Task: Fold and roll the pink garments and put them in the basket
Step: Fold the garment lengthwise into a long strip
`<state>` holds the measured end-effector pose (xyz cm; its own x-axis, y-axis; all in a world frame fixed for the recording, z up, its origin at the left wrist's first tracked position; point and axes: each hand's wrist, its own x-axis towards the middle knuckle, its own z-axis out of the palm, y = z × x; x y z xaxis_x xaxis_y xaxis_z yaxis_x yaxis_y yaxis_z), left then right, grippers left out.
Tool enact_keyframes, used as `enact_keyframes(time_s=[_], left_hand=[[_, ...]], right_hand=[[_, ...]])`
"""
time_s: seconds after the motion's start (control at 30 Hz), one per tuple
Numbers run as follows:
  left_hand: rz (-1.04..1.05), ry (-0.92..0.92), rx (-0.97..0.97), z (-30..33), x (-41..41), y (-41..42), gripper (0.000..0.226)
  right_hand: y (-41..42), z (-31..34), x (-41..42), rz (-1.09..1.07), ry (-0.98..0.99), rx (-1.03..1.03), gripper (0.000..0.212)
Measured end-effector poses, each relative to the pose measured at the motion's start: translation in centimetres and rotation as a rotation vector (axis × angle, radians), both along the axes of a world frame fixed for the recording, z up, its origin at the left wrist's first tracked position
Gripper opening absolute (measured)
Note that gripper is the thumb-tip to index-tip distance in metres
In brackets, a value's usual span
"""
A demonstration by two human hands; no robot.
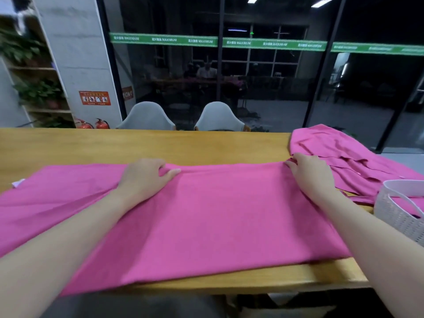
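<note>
A pink garment (206, 216) lies spread flat across the wooden table (160, 145), reaching from the far left to just short of the white basket (399, 210) at the right edge. Both hands work its far edge. The left hand (144, 177) rests near the middle of that edge with its fingers curled into the cloth, the thumb lying along a small raised fold. The right hand (309, 173) pinches the far right corner between its fingertips. From this angle the fingertips are partly hidden, so how firmly either hand grips is hard to judge.

The step in hand looks like the fold: the cloth is smoothed out and the far edge is gathered, ready to be drawn toward the near side. The next move probably calls for lifting both grips together and evenly, so the edge comes over straight and meets the near edge without wrinkling.

A second pink garment (339, 157) lies crumpled behind the basket, not yet folded. Two grey chairs (183, 118) stand beyond the table.
</note>
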<state>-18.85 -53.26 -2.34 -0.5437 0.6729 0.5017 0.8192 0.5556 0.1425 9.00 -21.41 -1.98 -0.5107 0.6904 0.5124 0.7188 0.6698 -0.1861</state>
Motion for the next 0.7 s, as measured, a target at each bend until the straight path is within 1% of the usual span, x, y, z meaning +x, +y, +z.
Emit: enact_keyframes(time_s=[0.13,0.23,0.37,0.43,0.53,0.7], left_hand=[[0.012,0.046,-0.015,2.4,-2.7,1.2,0.069],[0.011,0.022,-0.039,2.3,-5.3,3.3,0.071],[0.01,-0.095,-0.087,-0.8,-8.5,6.3,0.076],[0.016,-0.123,-0.074,-3.0,-9.2,7.0,0.079],[0.0,-0.094,-0.043,-4.6,-10.2,7.4,0.073],[-0.021,-0.099,-0.076,-4.6,-10.5,7.6,0.075]], right_hand=[[1.7,1.9,-2.5,-0.001,0.034,-0.048,0.027],[3.8,1.2,-5.0,-0.003,0.013,-0.089,0.027],[6.6,-2.5,-7.5,-0.033,-0.033,-0.137,0.027],[7.3,-4.5,-7.8,-0.05,-0.011,-0.137,0.029],[8.6,-5.7,-8.0,-0.041,0.024,-0.108,0.028],[9.1,-5.9,-8.3,-0.017,0.021,-0.149,0.029]])
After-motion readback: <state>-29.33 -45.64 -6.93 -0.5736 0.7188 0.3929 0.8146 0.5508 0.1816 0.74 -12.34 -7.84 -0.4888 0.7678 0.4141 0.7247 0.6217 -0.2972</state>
